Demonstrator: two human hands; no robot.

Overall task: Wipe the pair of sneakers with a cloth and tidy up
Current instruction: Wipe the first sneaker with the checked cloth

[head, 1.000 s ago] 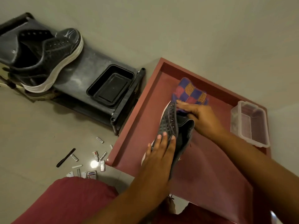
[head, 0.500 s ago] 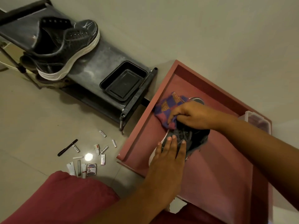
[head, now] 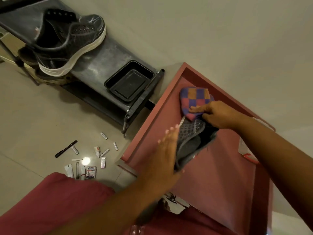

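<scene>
A dark grey sneaker (head: 191, 141) lies on its side on the red table (head: 211, 180). My left hand (head: 164, 151) presses flat against its near side, fingers straight. My right hand (head: 218, 114) grips a checkered blue, red and orange cloth (head: 194, 99) and holds it against the sneaker's toe end. The second black sneaker (head: 67, 43), with a white sole, stands on the black shoe rack (head: 101, 65) at the upper left.
A black plastic tray (head: 129, 83) sits on the rack's right end. A pen, small tubes and packets (head: 84, 158) lie scattered on the floor by the table's corner. A clear plastic container (head: 249, 150) shows behind my right forearm. My red-clad knee (head: 59, 200) fills the bottom left.
My right hand has moved the cloth from the sneaker's left side up to its toe end. The left hand's fingers shifted a little leftward along the shoe's side.
</scene>
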